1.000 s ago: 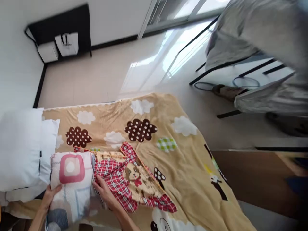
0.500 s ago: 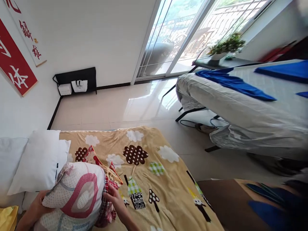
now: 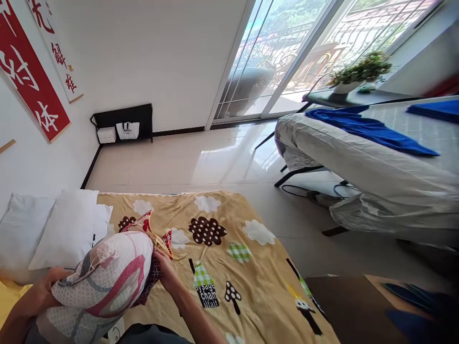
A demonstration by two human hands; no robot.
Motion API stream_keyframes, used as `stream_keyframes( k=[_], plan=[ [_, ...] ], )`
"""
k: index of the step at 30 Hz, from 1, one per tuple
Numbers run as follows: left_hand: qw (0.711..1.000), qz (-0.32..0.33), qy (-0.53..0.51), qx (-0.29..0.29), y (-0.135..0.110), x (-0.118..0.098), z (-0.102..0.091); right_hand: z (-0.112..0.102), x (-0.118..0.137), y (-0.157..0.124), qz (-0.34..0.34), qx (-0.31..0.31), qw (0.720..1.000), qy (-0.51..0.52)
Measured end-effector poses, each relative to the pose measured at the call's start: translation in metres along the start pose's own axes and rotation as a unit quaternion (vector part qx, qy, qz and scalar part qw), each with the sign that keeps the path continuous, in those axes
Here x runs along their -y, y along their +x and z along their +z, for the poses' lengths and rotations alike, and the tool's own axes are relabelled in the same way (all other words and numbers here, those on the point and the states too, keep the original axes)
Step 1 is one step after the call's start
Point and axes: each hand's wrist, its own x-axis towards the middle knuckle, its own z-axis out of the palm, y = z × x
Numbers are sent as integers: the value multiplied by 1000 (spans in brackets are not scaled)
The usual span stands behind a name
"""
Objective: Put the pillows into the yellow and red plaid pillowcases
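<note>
A plump pillow (image 3: 107, 277) with a white, grey and pink pattern is held up over the bed's near left part. My left hand (image 3: 50, 289) grips its left side, fingers partly hidden in the fabric. At the pillow's right end lies a pillowcase (image 3: 159, 241) of tan and red-checked cloth with orange trim. My right hand (image 3: 165, 270) is closed on the pillowcase's edge, next to the pillow. How far the pillow is inside the case I cannot tell. Under both is a tan blanket (image 3: 215, 258) printed with clouds and trees.
White pillows (image 3: 64, 229) lie at the bed's left end, and something yellow (image 3: 12, 298) is nearby. Across the tiled floor (image 3: 172, 162) stands a plastic-wrapped mattress (image 3: 376, 177) with blue cloth (image 3: 369, 129). A cardboard box (image 3: 337, 306) is at the lower right.
The pillow and both hands have shifted left and closer to my body. The right hand has moved up along the pillowcase edge, and less of the red-checked cloth shows.
</note>
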Motion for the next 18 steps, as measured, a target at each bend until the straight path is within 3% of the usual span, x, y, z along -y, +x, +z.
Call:
stream_keyframes(
  k=[6,12,14,18],
  plan=[
    [995,24,55,82,-4,-18,0,3,20,-11,-91,19,996,-1],
    [986,32,29,159,12,-19,16,8,37,-27,-98,80,992,-23],
    [994,20,-6,108,12,-9,16,2,47,-34,-90,93,991,-28],
    [987,-7,-73,-141,6,13,1,-17,68,-45,-106,66,992,-13]
  ],
)
